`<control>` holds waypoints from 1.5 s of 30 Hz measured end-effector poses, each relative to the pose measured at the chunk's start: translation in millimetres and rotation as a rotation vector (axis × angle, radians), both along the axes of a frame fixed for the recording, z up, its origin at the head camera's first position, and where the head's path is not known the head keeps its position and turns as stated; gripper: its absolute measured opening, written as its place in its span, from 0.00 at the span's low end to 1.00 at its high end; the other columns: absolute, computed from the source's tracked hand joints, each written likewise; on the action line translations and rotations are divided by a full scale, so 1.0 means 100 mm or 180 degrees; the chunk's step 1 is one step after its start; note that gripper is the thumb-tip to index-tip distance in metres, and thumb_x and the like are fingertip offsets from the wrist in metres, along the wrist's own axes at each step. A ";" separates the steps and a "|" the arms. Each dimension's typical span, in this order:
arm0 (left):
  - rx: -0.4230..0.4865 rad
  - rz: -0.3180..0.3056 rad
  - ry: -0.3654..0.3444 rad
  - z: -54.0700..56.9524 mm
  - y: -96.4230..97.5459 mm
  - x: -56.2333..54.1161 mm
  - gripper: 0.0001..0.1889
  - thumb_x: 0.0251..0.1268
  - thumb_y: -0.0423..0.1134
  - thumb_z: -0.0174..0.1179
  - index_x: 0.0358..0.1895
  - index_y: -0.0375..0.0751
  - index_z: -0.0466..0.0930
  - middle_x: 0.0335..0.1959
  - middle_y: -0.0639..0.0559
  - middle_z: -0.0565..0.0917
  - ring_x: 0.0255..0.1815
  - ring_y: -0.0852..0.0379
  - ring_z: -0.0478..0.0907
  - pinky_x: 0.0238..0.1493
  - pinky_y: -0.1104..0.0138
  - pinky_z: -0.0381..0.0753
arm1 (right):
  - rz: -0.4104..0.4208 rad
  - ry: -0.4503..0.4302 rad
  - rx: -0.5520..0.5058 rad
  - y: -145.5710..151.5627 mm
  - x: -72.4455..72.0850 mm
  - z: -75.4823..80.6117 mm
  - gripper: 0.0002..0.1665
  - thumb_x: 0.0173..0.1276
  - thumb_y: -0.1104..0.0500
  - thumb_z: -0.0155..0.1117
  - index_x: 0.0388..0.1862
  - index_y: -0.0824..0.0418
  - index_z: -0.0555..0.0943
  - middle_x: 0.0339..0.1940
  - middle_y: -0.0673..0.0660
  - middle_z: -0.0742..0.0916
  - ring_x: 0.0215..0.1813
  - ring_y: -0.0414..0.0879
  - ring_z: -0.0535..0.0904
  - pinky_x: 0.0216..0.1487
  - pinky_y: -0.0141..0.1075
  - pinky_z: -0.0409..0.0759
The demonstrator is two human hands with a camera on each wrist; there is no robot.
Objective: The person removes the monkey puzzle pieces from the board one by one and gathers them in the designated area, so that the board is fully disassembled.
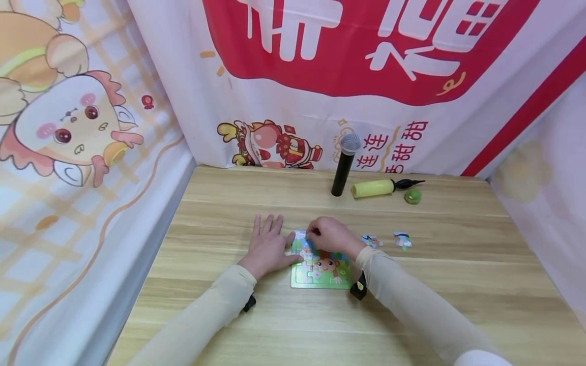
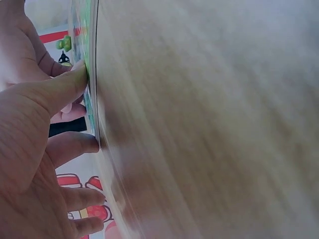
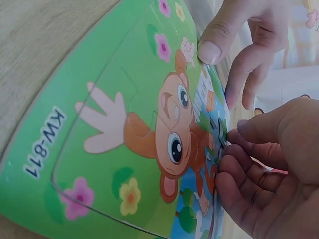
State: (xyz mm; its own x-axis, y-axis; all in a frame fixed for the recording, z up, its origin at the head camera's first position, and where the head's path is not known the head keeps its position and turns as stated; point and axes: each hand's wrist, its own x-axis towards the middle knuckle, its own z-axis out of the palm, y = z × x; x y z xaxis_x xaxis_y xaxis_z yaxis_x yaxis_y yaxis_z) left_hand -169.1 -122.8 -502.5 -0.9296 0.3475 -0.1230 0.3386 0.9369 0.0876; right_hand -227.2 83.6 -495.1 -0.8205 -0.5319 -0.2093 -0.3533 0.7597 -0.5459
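Puzzle board (image 1: 320, 272) at frame centre looks mostly filled; we judge two loose pieces (image 1: 403, 240) (right of it) remain. Our right hand (image 1: 330, 236) pinches a piece (image 3: 219, 142) into place, left hand (image 1: 267, 246) flat, steadying the edge.

Both arms reach forward in pale sleeves; the left hand (image 1: 267, 246) lies flat with fingers straight and spread, thumb out to the side, while the right hand (image 1: 330, 237) curls its fingertips together in a pinch
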 end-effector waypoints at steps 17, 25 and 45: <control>-0.0013 -0.0017 0.0040 -0.02 0.00 0.00 0.41 0.59 0.78 0.55 0.71 0.62 0.74 0.80 0.36 0.54 0.80 0.33 0.44 0.73 0.36 0.28 | -0.0249 -0.0374 -0.0505 0.10 -0.04 -0.06 0.02 0.73 0.58 0.67 0.41 0.53 0.85 0.32 0.47 0.85 0.32 0.44 0.80 0.36 0.38 0.80; -0.0039 -0.0020 0.0055 -0.03 0.02 -0.01 0.41 0.57 0.79 0.55 0.71 0.61 0.75 0.80 0.36 0.53 0.80 0.33 0.44 0.73 0.37 0.27 | -0.0651 -0.1173 -0.1509 0.26 -0.08 -0.13 0.08 0.72 0.55 0.69 0.46 0.55 0.86 0.42 0.55 0.88 0.43 0.51 0.83 0.44 0.43 0.83; 0.0005 0.0082 0.0014 0.02 -0.29 -0.11 0.41 0.55 0.75 0.62 0.69 0.57 0.78 0.80 0.35 0.53 0.80 0.32 0.43 0.72 0.37 0.23 | -0.1429 -0.1522 -0.1818 1.26 -0.02 -0.13 0.15 0.70 0.61 0.71 0.52 0.67 0.83 0.47 0.62 0.86 0.48 0.51 0.85 0.51 0.43 0.84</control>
State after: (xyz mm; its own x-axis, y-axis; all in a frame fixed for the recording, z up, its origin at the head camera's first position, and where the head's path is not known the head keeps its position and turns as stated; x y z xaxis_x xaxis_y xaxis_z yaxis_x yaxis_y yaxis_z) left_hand -179.8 -151.6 -500.2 -0.9388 0.3236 -0.1183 0.3147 0.9451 0.0878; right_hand -228.8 209.5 -508.2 -0.8702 -0.3077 -0.3849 0.2787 0.3367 -0.8994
